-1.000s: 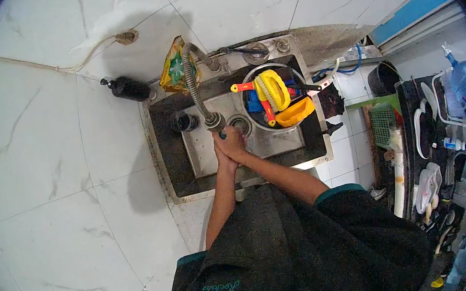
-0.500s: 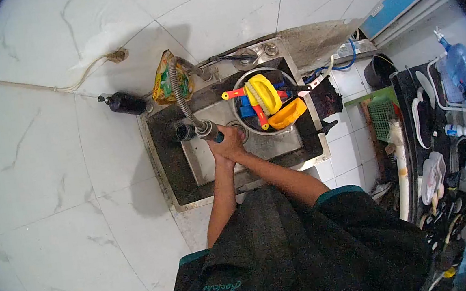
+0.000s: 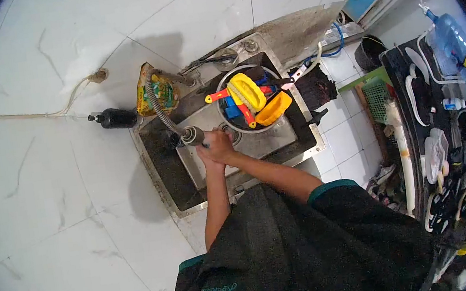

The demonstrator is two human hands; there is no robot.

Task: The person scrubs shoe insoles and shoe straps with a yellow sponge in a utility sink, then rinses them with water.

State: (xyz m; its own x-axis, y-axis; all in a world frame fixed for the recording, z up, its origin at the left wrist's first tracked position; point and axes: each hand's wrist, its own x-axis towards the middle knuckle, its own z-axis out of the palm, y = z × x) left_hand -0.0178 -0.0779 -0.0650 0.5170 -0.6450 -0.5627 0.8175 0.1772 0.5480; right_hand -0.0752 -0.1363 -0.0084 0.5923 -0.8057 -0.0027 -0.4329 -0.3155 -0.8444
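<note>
My right hand lies over my left hand, the two pressed together above the sink. Their fingers are curled and largely hidden, and I cannot make out whether anything is between them. Right against them is the grey head of a spring-neck faucet, its end partly covered by my fingers. To the right, a round basin in the sink holds yellow brushes with red handles, a yellow piece and blue items.
A black bottle and a yellow-green pouch stand by the sink's back left corner. At right are a black bucket, a green basket, and a dark rack with shoe soles and a blue water jug.
The camera view has shifted, so the sink and its contents appear further left. My hands stay pressed together at the faucet head, which now hides more of the dark round thing behind it.
</note>
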